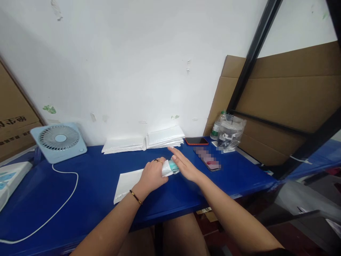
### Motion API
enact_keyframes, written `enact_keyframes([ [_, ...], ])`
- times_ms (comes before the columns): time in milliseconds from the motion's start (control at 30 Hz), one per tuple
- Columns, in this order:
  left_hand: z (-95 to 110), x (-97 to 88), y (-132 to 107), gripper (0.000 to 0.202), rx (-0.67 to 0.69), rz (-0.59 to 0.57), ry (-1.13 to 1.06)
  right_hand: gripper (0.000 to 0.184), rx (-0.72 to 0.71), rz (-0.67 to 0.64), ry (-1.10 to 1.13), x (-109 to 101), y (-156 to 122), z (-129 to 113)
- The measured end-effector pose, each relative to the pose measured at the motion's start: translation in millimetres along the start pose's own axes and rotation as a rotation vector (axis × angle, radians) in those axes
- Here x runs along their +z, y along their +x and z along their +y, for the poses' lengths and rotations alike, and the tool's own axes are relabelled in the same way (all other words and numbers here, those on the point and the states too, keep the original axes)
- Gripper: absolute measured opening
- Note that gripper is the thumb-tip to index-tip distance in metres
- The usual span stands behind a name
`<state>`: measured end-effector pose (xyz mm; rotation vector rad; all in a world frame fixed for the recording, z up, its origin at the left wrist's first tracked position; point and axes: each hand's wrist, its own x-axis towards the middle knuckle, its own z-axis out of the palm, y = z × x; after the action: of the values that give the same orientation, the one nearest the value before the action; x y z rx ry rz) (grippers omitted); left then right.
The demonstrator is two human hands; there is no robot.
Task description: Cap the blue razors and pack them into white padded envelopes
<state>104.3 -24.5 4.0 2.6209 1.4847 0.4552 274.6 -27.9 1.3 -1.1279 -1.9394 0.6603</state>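
My left hand (pixel 154 174) is wrapped around the end of a flat white envelope (pixel 127 183), which lies on the table to the left of the hand and partly under it. From the white mouth (pixel 167 168) beside my fingers, a teal item (pixel 174 165) sticks out; its kind cannot be made out. My right hand (pixel 186 167) has its fingers stretched out and its palm turned to the teal end, at or very near it. The inside of the envelope is hidden by my left hand.
Stacks of white envelopes (pixel 165 137) lie against the wall. A red-edged phone (pixel 196 141) and another phone (pixel 209 159) are at right, near a bottle (pixel 215 129) and a clear plastic bag (pixel 231 133). A blue fan (pixel 60 140) with a white cable (pixel 71 193) occupies the left.
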Motion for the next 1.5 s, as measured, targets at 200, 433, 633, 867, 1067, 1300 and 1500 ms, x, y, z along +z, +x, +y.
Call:
enact_keyframes([
  [200,-8,-0.7,-6,0.059,0.338,-0.176,-0.050,0.056,0.147,-0.188,0.043,2,-25,8],
  [433,-37,-2.5,-31,0.082,0.213,-0.139,0.024,0.048,0.210,-0.388,0.098,-23,-50,-1],
  [633,-38,-1.2,-78,0.060,0.032,-0.076,-0.154,0.057,0.011,-0.290,-0.197,-25,-60,-13],
  [867,-21,21.2,-98,0.097,0.006,-0.039,-0.255,0.081,-0.050,-0.357,-0.137,5,-58,2],
  [1067,-20,30.9,-90,0.053,-0.119,0.087,-0.251,0.053,-0.073,-0.164,-0.074,17,-58,8],
  [1300,-22,28.4,-96,0.075,-0.093,0.040,-0.319,0.031,0.012,0.001,-0.172,41,-53,1],
  [1500,-20,21.6,-98,0.065,-0.124,0.092,-0.369,0.049,0.012,-0.221,0.020,27,-51,-1],
])
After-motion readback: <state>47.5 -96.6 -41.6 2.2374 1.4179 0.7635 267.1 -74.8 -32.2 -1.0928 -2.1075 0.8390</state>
